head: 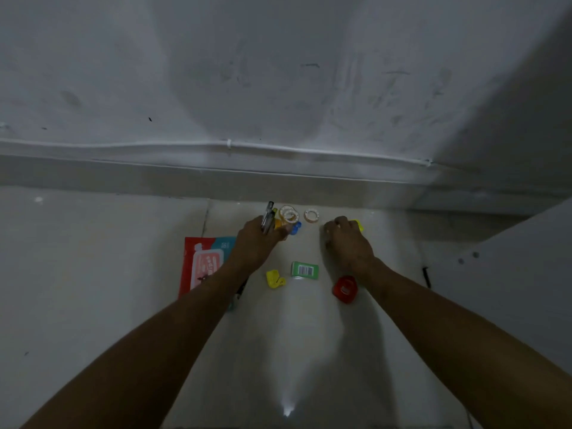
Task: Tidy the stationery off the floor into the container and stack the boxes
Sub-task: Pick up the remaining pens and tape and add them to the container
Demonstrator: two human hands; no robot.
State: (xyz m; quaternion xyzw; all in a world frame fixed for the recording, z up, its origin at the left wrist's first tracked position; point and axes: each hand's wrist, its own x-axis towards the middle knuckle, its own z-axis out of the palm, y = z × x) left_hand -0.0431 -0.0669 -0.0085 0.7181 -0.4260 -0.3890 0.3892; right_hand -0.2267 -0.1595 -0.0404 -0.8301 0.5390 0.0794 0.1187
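Forearms are reaching up from the frame's bottom. Left grip (260, 235) is clutching a bundle of pens (268, 218); right grip (348, 235) is curling over a yellow item (357, 225), contact unclear. Tape rolls (311, 215), a green box (305, 270), a yellow clip (275, 278) and a red piece (344, 288) are still lying on the floor (93, 258). No container is showing, so tidying looks barely begun.
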